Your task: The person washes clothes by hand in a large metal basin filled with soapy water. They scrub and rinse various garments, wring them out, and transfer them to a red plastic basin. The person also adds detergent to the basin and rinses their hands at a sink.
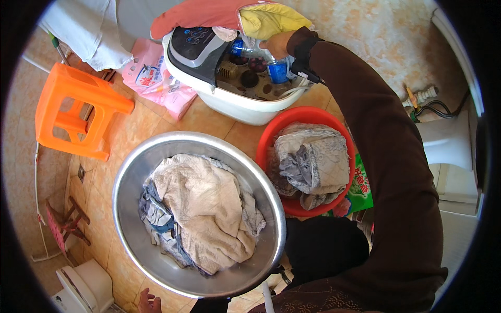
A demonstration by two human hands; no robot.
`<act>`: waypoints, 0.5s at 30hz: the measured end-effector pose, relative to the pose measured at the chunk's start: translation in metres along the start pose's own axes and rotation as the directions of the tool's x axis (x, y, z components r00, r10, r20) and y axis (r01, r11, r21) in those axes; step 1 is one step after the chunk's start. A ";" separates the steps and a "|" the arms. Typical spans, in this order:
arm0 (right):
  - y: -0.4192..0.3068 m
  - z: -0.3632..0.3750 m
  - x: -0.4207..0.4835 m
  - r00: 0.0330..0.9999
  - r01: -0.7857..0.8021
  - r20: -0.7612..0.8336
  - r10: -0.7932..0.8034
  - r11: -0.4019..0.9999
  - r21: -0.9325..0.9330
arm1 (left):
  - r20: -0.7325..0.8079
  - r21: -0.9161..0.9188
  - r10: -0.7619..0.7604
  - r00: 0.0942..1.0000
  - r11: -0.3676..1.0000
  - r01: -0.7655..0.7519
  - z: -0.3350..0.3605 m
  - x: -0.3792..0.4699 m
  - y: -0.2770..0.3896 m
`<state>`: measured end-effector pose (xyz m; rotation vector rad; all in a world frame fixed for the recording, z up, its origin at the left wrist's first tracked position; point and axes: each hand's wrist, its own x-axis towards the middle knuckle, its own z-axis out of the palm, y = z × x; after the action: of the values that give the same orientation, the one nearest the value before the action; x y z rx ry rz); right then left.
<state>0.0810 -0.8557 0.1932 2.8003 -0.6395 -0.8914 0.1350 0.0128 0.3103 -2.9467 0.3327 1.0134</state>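
My right hand [277, 45] reaches to the far edge of a white foot-bath tub [238, 107], beside a plastic bottle with a blue label [277, 72] and under the yellow lining of a red cloth [270, 19]. Its fingertips are partly hidden, so what it grips is unclear. At the lower left, my left hand [149, 302] shows only its fingers, apart, near the rim of a large metal basin [129, 238]. Beige and blue-grey wet cloths [203, 211] lie in that basin. A red plastic basin [263, 156] holds a bundled pale cloth [325, 156].
An orange plastic stool [78, 113] and a pink bag [150, 78] stand on the left. A small wooden stool [66, 225] and a white toilet [88, 285] are at lower left. A green package [362, 187] lies beside the red basin; a hose fitting [422, 96] is at right.
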 end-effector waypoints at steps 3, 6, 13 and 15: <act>0.010 0.006 -0.008 0.998 0.044 -0.055 -0.042 0.999 0.019 | -0.002 -0.034 -0.012 1.000 0.999 0.012 -0.002 0.000 0.005; 0.012 0.004 -0.018 0.999 0.028 -0.037 -0.025 0.997 0.070 | 0.006 -0.040 -0.022 1.000 0.999 0.022 -0.003 0.000 0.009; 0.010 -0.003 -0.039 1.000 0.016 -0.025 -0.011 0.975 0.223 | 0.002 0.005 0.023 1.000 1.000 -0.023 -0.003 0.001 0.007; 0.013 0.003 -0.034 0.998 0.033 -0.053 -0.026 0.991 0.128 | -0.008 0.008 0.037 0.999 0.999 -0.037 -0.002 0.002 0.007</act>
<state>0.0496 -0.8527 0.2114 2.9434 -0.6724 -0.8077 0.1359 0.0055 0.3109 -2.9496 0.3923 1.0012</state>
